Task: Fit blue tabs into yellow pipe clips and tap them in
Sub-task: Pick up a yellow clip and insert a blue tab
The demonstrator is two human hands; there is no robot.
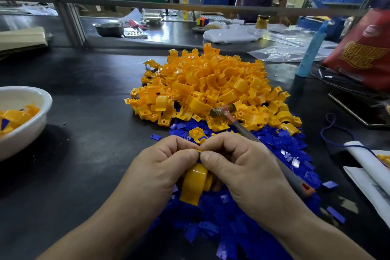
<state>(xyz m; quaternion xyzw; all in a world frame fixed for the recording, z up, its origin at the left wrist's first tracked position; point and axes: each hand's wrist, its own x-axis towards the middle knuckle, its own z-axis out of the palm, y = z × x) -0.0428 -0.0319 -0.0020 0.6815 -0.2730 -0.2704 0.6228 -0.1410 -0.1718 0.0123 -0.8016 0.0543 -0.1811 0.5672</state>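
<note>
- Grip: left hand (160,167) and right hand (242,167) meet thumb-tip to thumb-tip with fingers curled. Both pinch the upper edge of one yellow pipe clip (196,183), held just above the near part of the table (95,133).
- Tab: the pinch hides the seating point; only a sliver of blue shows between the thumbs.
- Stock: loose blue tabs (221,213) lie beneath the hands, and the pile of yellow clips (211,84) sits beyond them.
- Hammer (223,111): its head rests on the pile's near edge and its handle runs near-right behind the right hand, unheld.
- Risk: a tab entered skewed would probably jam or bend under tapping. Thumbs slipping on the smooth curved plastic could drop the clip among the loose tabs.
</note>
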